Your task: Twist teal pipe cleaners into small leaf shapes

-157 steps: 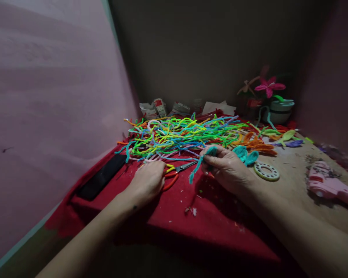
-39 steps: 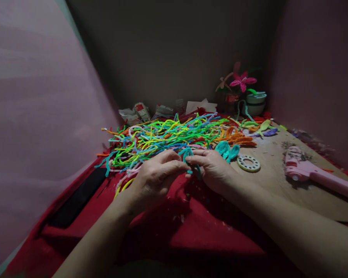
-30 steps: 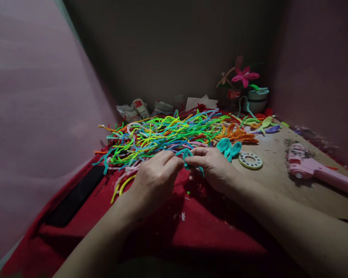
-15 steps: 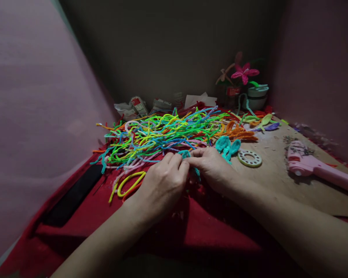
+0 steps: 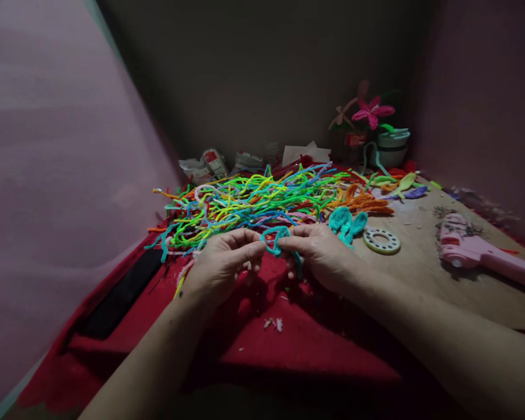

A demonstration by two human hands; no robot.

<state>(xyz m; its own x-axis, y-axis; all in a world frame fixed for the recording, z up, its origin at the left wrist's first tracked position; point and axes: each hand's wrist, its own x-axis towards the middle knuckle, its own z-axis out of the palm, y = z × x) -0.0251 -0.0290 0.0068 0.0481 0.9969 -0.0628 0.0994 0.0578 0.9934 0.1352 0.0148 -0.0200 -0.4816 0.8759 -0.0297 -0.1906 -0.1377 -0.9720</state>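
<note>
Between my hands, above the red cloth, is a turquoise pipe cleaner bent into small loops. My left hand pinches the left edge of a loop between thumb and forefinger. My right hand pinches its right side, and a short turquoise end hangs below those fingers. Just beyond my right hand lie finished-looking turquoise petals. A big heap of coloured pipe cleaners spreads behind both hands. A yellow pipe cleaner is mostly hidden by my left wrist.
On the brown board at right are a round disc with holes, orange petals and a pink tool. A black flat object lies at left. Potted pipe-cleaner flowers stand at the back. Pale scraps dot the cloth.
My left hand has moved left, away from my right hand, so the turquoise loops now show between them. The yellow pipe cleaner is now mostly covered. The view has shifted slightly.
</note>
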